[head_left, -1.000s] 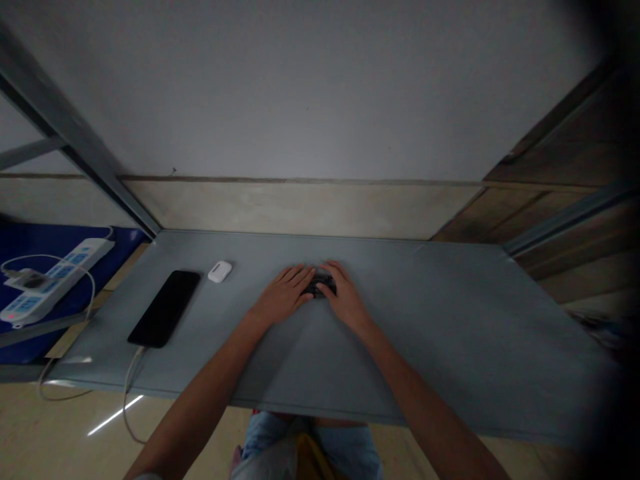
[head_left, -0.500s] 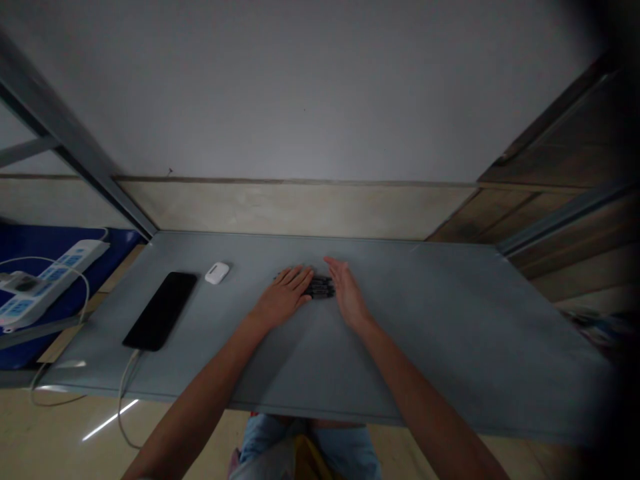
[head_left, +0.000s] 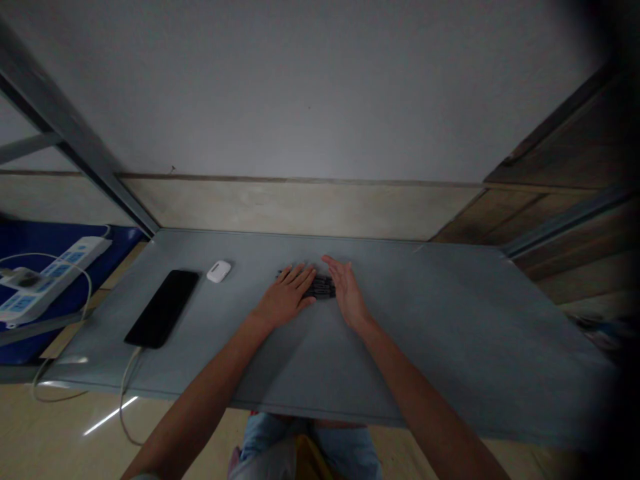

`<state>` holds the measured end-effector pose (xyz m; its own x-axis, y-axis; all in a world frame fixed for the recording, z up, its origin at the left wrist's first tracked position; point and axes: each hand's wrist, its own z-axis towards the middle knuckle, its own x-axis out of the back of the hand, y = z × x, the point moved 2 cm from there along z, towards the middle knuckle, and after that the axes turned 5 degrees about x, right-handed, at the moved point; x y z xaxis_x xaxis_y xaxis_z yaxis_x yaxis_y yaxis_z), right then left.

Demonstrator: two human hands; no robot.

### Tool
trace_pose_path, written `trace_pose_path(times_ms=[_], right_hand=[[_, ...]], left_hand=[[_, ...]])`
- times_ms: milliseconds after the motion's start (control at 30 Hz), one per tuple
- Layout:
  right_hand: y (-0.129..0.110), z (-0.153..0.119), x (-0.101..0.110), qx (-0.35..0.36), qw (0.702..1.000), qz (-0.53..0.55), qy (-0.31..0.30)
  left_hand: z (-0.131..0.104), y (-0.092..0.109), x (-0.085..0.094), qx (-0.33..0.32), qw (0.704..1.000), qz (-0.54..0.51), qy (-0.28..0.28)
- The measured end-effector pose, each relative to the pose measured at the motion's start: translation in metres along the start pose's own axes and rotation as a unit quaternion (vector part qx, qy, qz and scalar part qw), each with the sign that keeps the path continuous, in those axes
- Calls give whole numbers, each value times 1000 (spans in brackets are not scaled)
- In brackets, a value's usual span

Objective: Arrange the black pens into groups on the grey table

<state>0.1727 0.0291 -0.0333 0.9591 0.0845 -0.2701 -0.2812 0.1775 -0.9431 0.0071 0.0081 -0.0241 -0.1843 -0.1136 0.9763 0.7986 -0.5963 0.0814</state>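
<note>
Several dark, slender pen-like items (head_left: 323, 287) lie side by side on the grey table (head_left: 440, 333). My left hand (head_left: 287, 295) rests palm down over their left part, its fingers extended and slightly apart. On their right, my right hand (head_left: 349, 293) stands on its edge with the palm facing them, fingers stretched out, touching or very near their ends. Neither hand is closed round anything. The left ends of the items are mostly hidden under my left hand.
A black phone (head_left: 163, 309) with a cable (head_left: 125, 377) lies on the table's left side, near a white earbud case (head_left: 219, 271). Further left, a white power strip (head_left: 55, 277) sits on a blue surface (head_left: 117, 247). A wall (head_left: 300, 210) bounds the back.
The whole view has shifted very slightly. Both hands keep nearly the same pose around the dark items.
</note>
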Motion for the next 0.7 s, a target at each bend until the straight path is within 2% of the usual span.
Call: trace_pose_path(times_ms=[267, 700], right_hand=[[1, 1, -1, -13, 999, 32, 8], [3, 1, -6, -2, 1000, 12, 17]], left_hand=[[0, 3, -1, 10, 1000, 5, 3], [2, 7, -3, 16, 1000, 19, 6]])
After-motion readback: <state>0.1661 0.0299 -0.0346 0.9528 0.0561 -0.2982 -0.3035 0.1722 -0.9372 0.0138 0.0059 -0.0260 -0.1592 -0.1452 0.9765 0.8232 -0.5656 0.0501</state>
